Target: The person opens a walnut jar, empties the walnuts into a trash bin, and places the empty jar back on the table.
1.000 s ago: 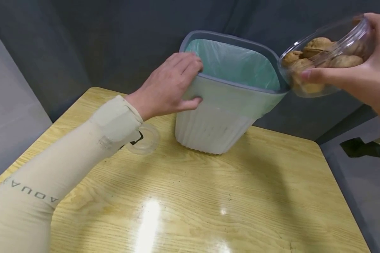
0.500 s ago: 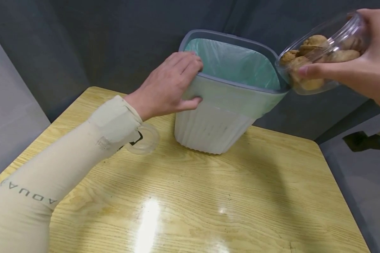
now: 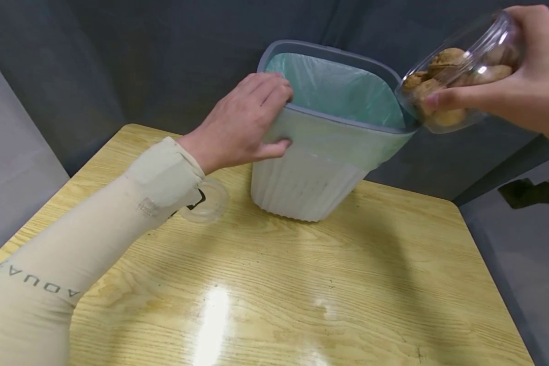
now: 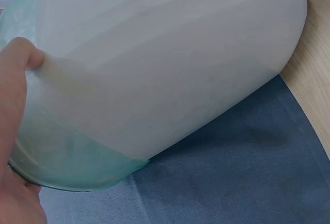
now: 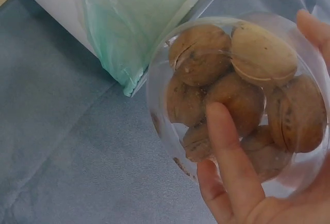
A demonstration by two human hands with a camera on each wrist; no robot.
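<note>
- The right hand (image 3: 526, 76) grips a clear jar (image 3: 459, 76) full of walnuts (image 5: 242, 95), fingers curled round its wall, and holds it tilted with the mouth toward the bin (image 3: 322, 137). The jar hangs in the air just beside the bin's right rim, not plainly over the opening.
- From there, nuts could roll out too soon, strike the rim, and drop onto the grey floor (image 5: 62, 147) or the table (image 3: 302, 284). The cause would be tipping further before the mouth is above the green liner (image 3: 338, 91).
- The nuts sit packed tight in the jar. They may jam, then come out all at once; a sudden rush could bounce some off the liner and over the edge.
- The left hand (image 3: 244, 122) holds the bin at its left rim, thumb pressed on the side wall and fingers laid over the top edge, and the bin leans away from the person. It stands at the far edge of the table, so a slip of this hold, or a knock from the jar, could send it over.
- The jar wall is smooth, and the wrist view shows only a few fingers (image 5: 232, 157) on it. If the jar turns further, it could slide out of the hand.
- A clear lid (image 3: 206, 201) lies on the table under the left sleeve (image 3: 96, 244); an arm movement could sweep it off.
</note>
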